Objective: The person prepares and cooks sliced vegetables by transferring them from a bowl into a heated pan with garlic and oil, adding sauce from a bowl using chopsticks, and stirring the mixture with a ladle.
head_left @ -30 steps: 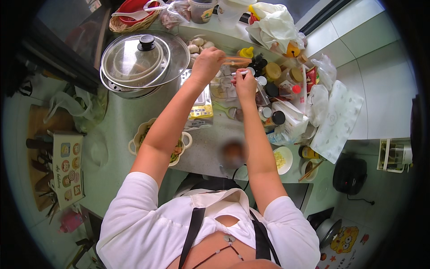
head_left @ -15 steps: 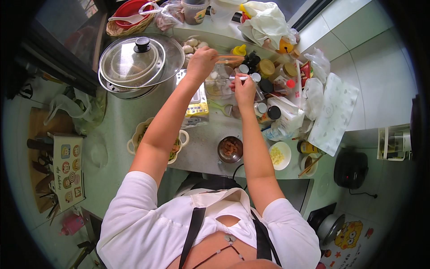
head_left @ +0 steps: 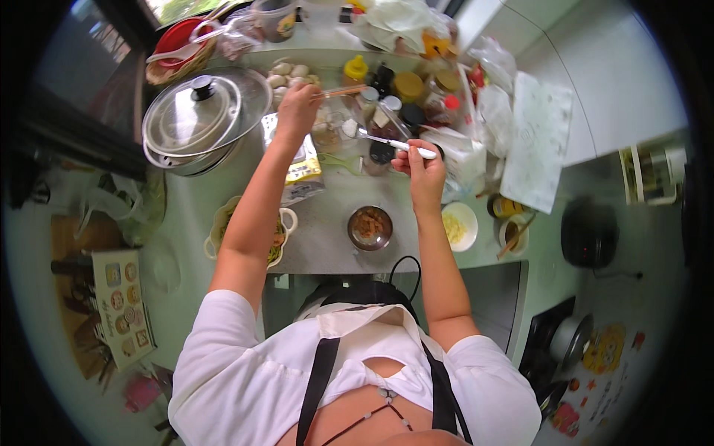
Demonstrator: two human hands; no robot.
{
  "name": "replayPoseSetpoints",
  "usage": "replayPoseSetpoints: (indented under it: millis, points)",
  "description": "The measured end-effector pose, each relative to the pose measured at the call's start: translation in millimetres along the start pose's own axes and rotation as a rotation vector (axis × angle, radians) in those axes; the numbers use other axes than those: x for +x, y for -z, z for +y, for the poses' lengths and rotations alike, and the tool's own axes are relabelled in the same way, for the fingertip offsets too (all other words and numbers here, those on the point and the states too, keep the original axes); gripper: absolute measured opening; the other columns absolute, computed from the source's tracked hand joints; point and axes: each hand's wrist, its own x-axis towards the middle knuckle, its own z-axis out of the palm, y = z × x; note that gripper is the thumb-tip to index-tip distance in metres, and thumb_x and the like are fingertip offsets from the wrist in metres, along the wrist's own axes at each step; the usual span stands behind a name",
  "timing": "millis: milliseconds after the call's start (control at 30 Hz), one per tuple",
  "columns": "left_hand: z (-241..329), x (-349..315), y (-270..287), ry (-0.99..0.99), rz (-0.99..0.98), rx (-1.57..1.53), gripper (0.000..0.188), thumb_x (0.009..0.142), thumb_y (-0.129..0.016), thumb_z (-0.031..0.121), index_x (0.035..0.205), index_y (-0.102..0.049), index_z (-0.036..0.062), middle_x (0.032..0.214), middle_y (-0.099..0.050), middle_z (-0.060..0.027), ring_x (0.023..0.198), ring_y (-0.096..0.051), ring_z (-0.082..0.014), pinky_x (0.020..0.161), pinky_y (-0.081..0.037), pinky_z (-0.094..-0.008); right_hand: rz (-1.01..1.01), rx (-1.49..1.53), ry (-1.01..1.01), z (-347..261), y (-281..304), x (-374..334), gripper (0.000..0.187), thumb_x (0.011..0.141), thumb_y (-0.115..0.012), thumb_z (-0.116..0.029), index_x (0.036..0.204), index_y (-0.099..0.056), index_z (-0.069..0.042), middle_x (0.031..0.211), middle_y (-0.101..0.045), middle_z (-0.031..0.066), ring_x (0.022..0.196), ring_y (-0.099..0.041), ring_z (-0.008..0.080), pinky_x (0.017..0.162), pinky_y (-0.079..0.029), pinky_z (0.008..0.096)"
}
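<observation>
My left hand [head_left: 297, 111] is closed on an orange-rimmed clear lid [head_left: 342, 91], tilted up over a clear seasoning box [head_left: 326, 132] at the back of the counter. In my right hand [head_left: 421, 175] is a spoon with a white handle [head_left: 424, 153]. Its bowl carries a small heap of white granules [head_left: 349, 128] beside the box. Closer to me stands a small metal bowl [head_left: 388, 236] with brown meat pieces. Left of it, a cream two-handled dish [head_left: 291, 219] holding green food is partly hidden by my left forearm.
Seasoning jars [head_left: 407, 87] crowd the back, next to white garlic bulbs [head_left: 288, 74]. A lidded steamer pot [head_left: 195, 123] stands at the left. To the right are a white bowl [head_left: 470, 223] of chopped pale-yellow bits and a small cup with chopsticks [head_left: 518, 236].
My right hand has drawn back toward me, lifting the spoon with white granules out of the seasoning box. My left hand still holds the lid up. The whole view has shifted slightly.
</observation>
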Motion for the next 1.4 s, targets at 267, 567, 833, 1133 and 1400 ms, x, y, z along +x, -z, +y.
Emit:
replayPoseSetpoints:
  millis: [267, 567, 833, 1133, 1400]
  points:
    - [17.3, -50.0, -19.0, -0.048, 0.06, 0.369, 0.015, 0.07, -0.062, 0.01, 0.085, -0.06, 0.0102, 0.1, -0.055, -0.0115, 0.093, -0.05, -0.03, 0.08, -0.042, -0.0387, 0.264, 0.031, 0.037, -55.7, 112.1, -79.1, 0.018, 0.088, -0.051, -0.014, 0.101, -0.052, -0.001, 0.078, -0.06, 0.0086, 0.064, -0.06, 0.0153, 0.062, -0.052, 0.027]
    - [22.7, -64.6, -45.5, 0.057, 0.064, 0.518, 0.022, 0.073, -0.062, 0.012, 0.094, -0.058, 0.0097, 0.101, -0.052, -0.0137, 0.093, -0.051, -0.0309, 0.08, -0.041, -0.0398, 0.68, -0.109, 0.136, -80.0, 248.6, -166.7, 0.017, 0.089, -0.049, -0.013, 0.101, -0.052, 0.0, 0.078, -0.058, 0.0086, 0.064, -0.059, 0.0145, 0.06, -0.051, 0.0267]
    - [-0.3, -70.1, -69.0, 0.222, 0.196, 0.309, 0.034, 0.075, -0.061, 0.014, 0.106, -0.054, 0.0018, 0.103, -0.05, -0.0162, 0.088, -0.054, -0.0273, 0.078, -0.044, -0.0354, 0.854, -0.261, 0.113, -76.7, 343.4, -169.3, 0.016, 0.089, -0.047, -0.01, 0.1, -0.052, 0.001, 0.079, -0.058, 0.0082, 0.064, -0.058, 0.0134, 0.061, -0.05, 0.0248]
    - [22.9, -80.8, -89.5, 0.644, 0.129, -0.497, 0.039, 0.081, -0.056, 0.012, 0.119, -0.049, 0.0046, 0.089, -0.052, -0.0035, 0.078, -0.049, -0.0115, 0.069, -0.041, -0.025, 0.586, -1.03, 0.145, -53.3, 386.9, -150.0, 0.015, 0.085, -0.051, -0.009, 0.099, -0.055, -0.004, 0.083, -0.061, 0.0102, 0.065, -0.061, 0.0173, 0.061, -0.048, 0.0288]
    - [244.2, -180.0, -162.8, 0.167, -0.458, -0.488, 0.014, 0.081, -0.056, 0.002, 0.094, -0.062, 0.0044, 0.091, -0.061, -0.0067, 0.081, -0.058, -0.0155, 0.071, -0.046, -0.0259, 0.485, -1.189, 0.168, -62.9, 377.2, -148.6, 0.016, 0.084, -0.053, -0.009, 0.099, -0.054, -0.008, 0.089, -0.058, 0.0107, 0.078, -0.058, 0.0289, 0.066, -0.047, 0.0358]
